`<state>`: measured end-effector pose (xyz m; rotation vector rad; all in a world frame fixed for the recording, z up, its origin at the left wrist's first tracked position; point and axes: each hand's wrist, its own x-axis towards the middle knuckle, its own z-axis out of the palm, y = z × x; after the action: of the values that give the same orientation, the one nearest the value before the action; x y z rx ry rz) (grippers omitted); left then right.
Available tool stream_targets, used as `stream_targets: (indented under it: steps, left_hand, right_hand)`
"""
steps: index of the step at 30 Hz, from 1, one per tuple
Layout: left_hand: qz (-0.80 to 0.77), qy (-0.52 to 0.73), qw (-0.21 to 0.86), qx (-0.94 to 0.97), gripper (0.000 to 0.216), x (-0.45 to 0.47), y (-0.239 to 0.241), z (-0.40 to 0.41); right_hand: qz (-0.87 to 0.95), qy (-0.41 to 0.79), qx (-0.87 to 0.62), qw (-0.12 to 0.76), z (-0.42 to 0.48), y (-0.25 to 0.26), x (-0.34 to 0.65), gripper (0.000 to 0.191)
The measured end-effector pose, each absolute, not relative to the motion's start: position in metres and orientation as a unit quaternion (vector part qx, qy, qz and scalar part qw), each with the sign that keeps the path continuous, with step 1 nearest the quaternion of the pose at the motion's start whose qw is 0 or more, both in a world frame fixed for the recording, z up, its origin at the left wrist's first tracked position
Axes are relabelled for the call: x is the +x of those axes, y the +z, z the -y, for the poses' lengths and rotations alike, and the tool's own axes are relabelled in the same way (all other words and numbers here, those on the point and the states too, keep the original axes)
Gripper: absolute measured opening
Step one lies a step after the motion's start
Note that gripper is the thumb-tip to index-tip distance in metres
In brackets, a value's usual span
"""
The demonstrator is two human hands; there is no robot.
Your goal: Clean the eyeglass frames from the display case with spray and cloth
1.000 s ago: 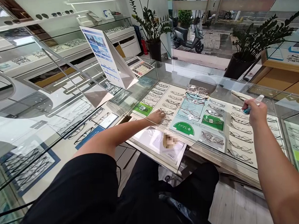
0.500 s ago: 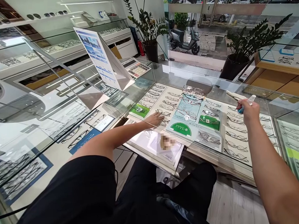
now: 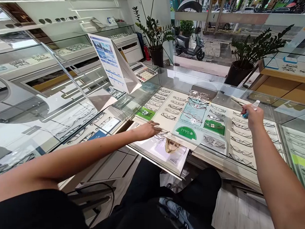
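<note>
Head view: left hand (image 3: 147, 129) reaches in under the glass top of the desk (image 3: 183, 76). Its grip is open, fingers flat at the near edge of the cream tray (image 3: 174, 123), just beside a pair of glasses (image 3: 160, 136) (touching them or not, can't tell). Right hand (image 3: 252, 117) is up over the glass, well apart from the left, grip closed round a small spray bottle (image 3: 252, 107) whose white top sticks out past the fingers. Cloth (image 3: 238, 99) lies on the glass just beyond the bottle. Calculator (image 3: 144, 72) and folded sign (image 3: 110, 62) sit far left on the desk.
</note>
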<state>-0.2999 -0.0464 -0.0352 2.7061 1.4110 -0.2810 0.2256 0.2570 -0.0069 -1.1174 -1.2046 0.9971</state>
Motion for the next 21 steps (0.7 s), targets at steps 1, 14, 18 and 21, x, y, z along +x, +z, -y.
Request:
stream_targets:
  steps: [1,14,18,21]
  left_hand:
    - [-0.459,-0.090,0.045,0.883,0.043,-0.296,-0.027,0.058]
    - [-0.417,-0.005,0.091,0.904,0.038,-0.231,0.133,0.116]
    - [-0.465,-0.021,0.006,0.885,0.038,-0.231,0.167,0.080]
    - [-0.496,-0.026,-0.071,0.865,0.040,-0.240,0.168,0.037]
  right_hand:
    - [0.513,0.421,-0.479,0.574,-0.257,-0.007,0.226,0.010]
    - [0.501,0.422,-0.493,0.573,-0.261,-0.007,0.225,0.010]
    - [0.513,0.423,-0.495,0.559,-0.260,-0.008,0.226,0.010]
    - [0.521,0.423,-0.497,0.550,-0.259,-0.008,0.226,0.011]
